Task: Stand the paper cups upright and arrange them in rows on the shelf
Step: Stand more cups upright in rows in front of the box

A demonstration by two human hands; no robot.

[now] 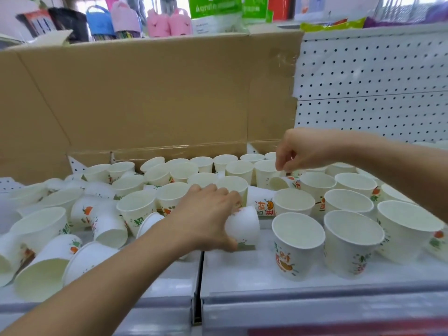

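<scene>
Gripping a cup [242, 226] mid-frame in left hand [206, 214] fingers, base up, axis near-vertical (bit tilted). Bare shelf [242, 270] lower centre. Can't tell for right hand [305, 151] fingers.

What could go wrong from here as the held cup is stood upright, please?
The left hand grips a tipped cup beside a front upright cup; swinging it up may knock that one over. The right hand hangs over the back cups, so its forearm could topple the right rows. Fallen cups at the left lie near the shelf edge and may roll off.
</scene>
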